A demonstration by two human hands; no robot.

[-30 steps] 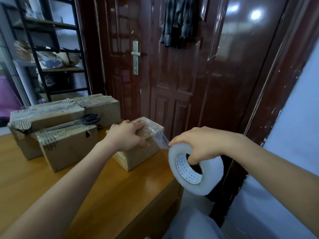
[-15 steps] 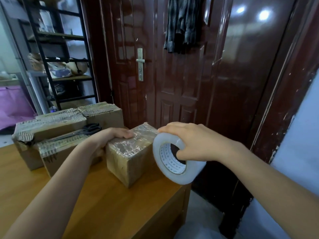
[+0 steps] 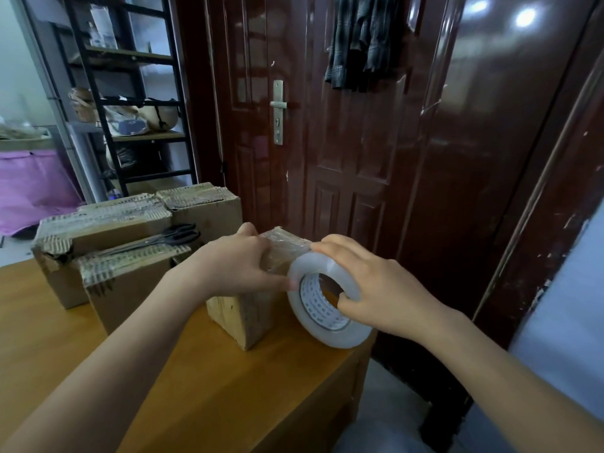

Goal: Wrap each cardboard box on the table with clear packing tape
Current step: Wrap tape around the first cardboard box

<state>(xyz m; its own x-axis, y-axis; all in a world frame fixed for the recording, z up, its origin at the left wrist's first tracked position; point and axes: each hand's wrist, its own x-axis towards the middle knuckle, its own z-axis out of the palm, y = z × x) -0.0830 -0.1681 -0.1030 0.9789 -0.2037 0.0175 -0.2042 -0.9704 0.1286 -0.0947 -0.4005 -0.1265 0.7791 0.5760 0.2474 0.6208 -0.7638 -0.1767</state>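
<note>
I am watching the small cardboard box (image 3: 248, 308) standing near the right end of the wooden table (image 3: 196, 397), directly between the two hands. My left hand (image 3: 242, 266) is lying over the box's top left side, fingers curled down round it and the thumb reaching right until its tip is touching the roll of clear packing tape (image 3: 327, 299). My right hand (image 3: 376, 289) is gripping that roll, thumb hooked into the core and fingers curved over the outer rim, holding it upright against the box's right face. Shiny tape is already covering the top of this box.

To the far left, three larger cardboard boxes (image 3: 124, 256) are sitting close together, touching one another, each with ragged corrugated edges on top. One pair of black scissors (image 3: 163, 238) is lying across their tops. I cannot tell whether anything is inside any of the four boxes; they are all closed.

Beyond the table, a dark red door (image 3: 343, 142) is standing shut, with a plaid garment (image 3: 362, 40) hanging on it. A black shelf rack (image 3: 130, 93) is holding assorted items at far left.
</note>
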